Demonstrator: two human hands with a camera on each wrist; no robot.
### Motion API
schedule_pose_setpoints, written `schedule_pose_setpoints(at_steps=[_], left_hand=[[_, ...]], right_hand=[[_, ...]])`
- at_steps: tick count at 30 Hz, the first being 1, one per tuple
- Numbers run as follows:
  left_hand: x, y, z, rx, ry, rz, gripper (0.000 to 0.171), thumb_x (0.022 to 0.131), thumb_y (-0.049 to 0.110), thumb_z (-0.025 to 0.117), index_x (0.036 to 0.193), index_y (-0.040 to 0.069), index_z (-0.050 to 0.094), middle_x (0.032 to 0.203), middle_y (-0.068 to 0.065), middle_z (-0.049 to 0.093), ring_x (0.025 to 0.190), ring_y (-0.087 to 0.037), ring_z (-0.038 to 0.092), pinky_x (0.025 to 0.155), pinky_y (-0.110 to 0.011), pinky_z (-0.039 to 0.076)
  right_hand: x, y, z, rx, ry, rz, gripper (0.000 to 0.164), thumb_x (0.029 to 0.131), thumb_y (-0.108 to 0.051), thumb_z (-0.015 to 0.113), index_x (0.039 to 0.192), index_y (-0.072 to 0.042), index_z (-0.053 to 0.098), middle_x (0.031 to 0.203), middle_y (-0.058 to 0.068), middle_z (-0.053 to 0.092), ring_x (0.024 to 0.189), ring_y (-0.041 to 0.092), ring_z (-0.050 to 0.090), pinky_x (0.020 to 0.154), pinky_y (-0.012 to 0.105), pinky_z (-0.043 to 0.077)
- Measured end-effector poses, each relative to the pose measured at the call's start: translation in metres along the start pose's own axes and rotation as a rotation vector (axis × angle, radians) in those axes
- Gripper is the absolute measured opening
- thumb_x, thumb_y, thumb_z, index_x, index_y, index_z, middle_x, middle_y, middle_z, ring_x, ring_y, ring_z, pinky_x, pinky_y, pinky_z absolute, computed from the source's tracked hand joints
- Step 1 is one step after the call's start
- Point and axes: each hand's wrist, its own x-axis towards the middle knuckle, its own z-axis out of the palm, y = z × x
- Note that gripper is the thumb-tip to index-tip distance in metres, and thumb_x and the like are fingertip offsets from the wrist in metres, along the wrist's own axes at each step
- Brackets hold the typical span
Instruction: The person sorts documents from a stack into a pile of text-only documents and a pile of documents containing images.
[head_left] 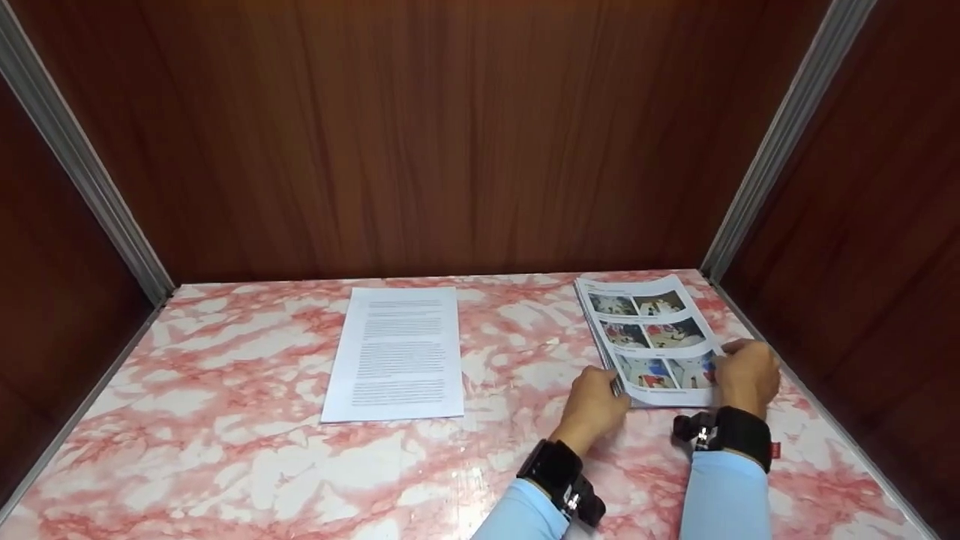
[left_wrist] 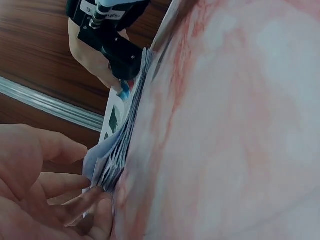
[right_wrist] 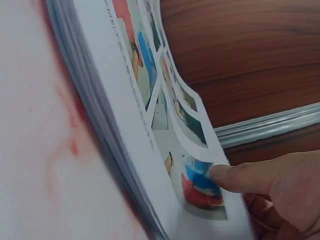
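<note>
A thick stack of printed sheets (head_left: 660, 356) lies at the right of the table, its top page bearing rows of colour photos. My left hand (head_left: 596, 405) grips its near left corner. In the left wrist view the layered edges of the stack (left_wrist: 125, 132) fan slightly apart between thumb and fingers. My right hand (head_left: 750, 375) holds the right edge near the front. The right wrist view has that thumb (right_wrist: 227, 175) pressing on a photo, with the other fingers curled at the edge and partly hidden. The top page bows upward.
Left of centre lies another set of paper (head_left: 397, 360), its top page covered in text. Brown wood-grain panels (head_left: 450, 142) enclose the marbled red and white table (head_left: 247, 420) at the back and sides, with metal posts (head_left: 787, 135) at the corners.
</note>
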Motion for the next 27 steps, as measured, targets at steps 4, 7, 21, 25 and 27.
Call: schedule_pose_setpoints(at_steps=[4, 7, 21, 25, 27], left_hand=[[0.005, 0.000, 0.001, -0.133, 0.090, -0.023, 0.009, 0.078, 0.013, 0.065, 0.081, 0.011, 0.073, 0.065, 0.004, 0.060, 0.059, -0.003, 0.049, 0.056, -0.020, 0.043], [0.008, -0.002, 0.002, -0.199, 0.136, -0.076, 0.007, 0.078, 0.016, 0.068, 0.079, 0.013, 0.074, 0.063, 0.009, 0.062, 0.056, 0.000, 0.052, 0.056, -0.016, 0.044], [0.019, 0.010, 0.005, -0.385, 0.070, -0.301, 0.023, 0.071, 0.007, 0.073, 0.092, 0.000, 0.068, 0.055, 0.000, 0.062, 0.045, -0.013, 0.059, 0.042, -0.027, 0.050], [0.030, 0.012, 0.006, -0.444, 0.064, -0.354, 0.024, 0.069, 0.001, 0.073, 0.090, -0.004, 0.063, 0.062, -0.004, 0.061, 0.051, -0.023, 0.065, 0.049, -0.035, 0.055], [0.034, 0.013, 0.006, -0.403, 0.071, -0.365, 0.022, 0.067, 0.001, 0.075, 0.085, -0.002, 0.063, 0.063, -0.005, 0.061, 0.050, -0.023, 0.065, 0.050, -0.035, 0.055]], right_hand=[[0.000, 0.000, -0.003, 0.014, -0.014, 0.030, 0.031, 0.079, -0.020, 0.069, 0.107, -0.007, 0.065, 0.117, 0.022, 0.059, 0.103, 0.042, 0.052, 0.075, 0.048, 0.041], [-0.001, 0.002, -0.006, 0.019, -0.020, 0.046, 0.033, 0.078, -0.025, 0.072, 0.106, -0.007, 0.066, 0.117, 0.022, 0.059, 0.105, 0.041, 0.052, 0.076, 0.047, 0.040], [-0.007, -0.003, -0.022, -0.057, -0.071, -0.004, 0.031, 0.083, -0.029, 0.066, 0.104, -0.006, 0.068, 0.109, 0.020, 0.064, 0.096, 0.036, 0.055, 0.073, 0.045, 0.042], [-0.003, -0.003, -0.026, -0.070, -0.114, 0.029, 0.035, 0.082, -0.027, 0.068, 0.107, -0.003, 0.066, 0.115, 0.024, 0.060, 0.098, 0.040, 0.054, 0.077, 0.048, 0.042], [-0.001, -0.002, -0.028, -0.078, -0.141, 0.041, 0.036, 0.079, -0.027, 0.071, 0.104, -0.003, 0.066, 0.113, 0.024, 0.060, 0.094, 0.039, 0.054, 0.076, 0.047, 0.042]])
